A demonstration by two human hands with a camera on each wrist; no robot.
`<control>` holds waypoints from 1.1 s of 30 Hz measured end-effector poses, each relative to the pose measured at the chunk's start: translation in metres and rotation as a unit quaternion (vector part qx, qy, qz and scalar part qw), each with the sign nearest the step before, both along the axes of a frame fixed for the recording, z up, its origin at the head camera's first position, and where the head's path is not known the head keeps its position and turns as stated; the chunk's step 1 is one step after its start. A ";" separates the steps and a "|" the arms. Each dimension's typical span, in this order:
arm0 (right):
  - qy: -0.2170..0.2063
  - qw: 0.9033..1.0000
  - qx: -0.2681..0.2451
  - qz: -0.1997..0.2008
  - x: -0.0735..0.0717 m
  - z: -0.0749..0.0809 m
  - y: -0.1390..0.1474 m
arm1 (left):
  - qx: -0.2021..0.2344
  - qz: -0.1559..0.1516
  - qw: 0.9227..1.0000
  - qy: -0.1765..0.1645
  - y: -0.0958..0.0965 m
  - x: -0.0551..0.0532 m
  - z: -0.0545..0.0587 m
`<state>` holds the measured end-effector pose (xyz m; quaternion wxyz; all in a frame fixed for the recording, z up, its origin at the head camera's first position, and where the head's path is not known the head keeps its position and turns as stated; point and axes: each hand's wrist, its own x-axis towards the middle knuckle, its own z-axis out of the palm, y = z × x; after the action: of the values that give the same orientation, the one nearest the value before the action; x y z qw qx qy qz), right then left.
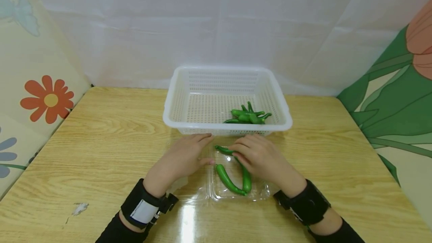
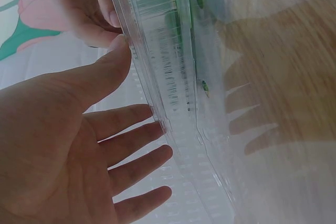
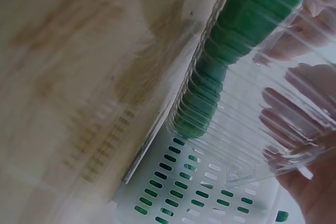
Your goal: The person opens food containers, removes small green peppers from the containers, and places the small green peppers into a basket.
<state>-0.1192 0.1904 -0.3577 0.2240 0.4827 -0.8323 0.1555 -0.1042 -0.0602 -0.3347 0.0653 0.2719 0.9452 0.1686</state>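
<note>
A clear plastic clamshell box (image 1: 224,194) lies unfolded on the table with green peppers in its right half. One curved pepper (image 1: 227,181) lies at the left, a longer one (image 1: 247,179) beside it, and a smaller one (image 1: 222,150) near the far edge. My left hand (image 1: 185,156) is at the left edge of that half, fingers straight and spread, fingertips right at the rim in the left wrist view. Over the box's far right part, my right hand (image 1: 258,156) has loosely bent fingers, hiding the upper ends of two peppers. Through the plastic, the right wrist view shows its fingers (image 3: 283,114) apart.
Behind the box stands a white perforated basket (image 1: 227,126). Several green peppers (image 1: 248,117) are piled in its right front corner. A white cloth (image 1: 216,29) backs the wooden table (image 1: 111,141), with flower-patterned panels on both sides.
</note>
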 end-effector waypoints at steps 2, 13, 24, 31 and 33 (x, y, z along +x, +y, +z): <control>-0.002 1.000 0.004 -0.003 0.000 0.000 0.000 | -0.001 0.000 1.000 0.001 0.000 0.000 0.000; -0.020 0.999 0.029 -0.029 0.001 -0.002 0.001 | 0.001 0.001 1.000 -0.003 0.000 0.000 0.000; -0.047 0.997 0.047 -0.049 0.002 -0.002 0.001 | 0.002 0.000 1.000 -0.001 0.000 0.000 0.001; -0.079 0.991 0.076 -0.072 0.003 -0.003 -0.001 | -0.004 -0.003 1.000 0.008 0.001 0.001 0.000; -0.085 0.990 0.080 -0.074 0.003 -0.003 -0.001 | -0.005 -0.004 1.000 0.007 0.002 0.001 0.000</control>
<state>-0.1160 0.1892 -0.3608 0.1236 0.4207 -0.8917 0.1119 -0.1027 -0.0586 -0.3343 0.0602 0.2766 0.9453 0.1619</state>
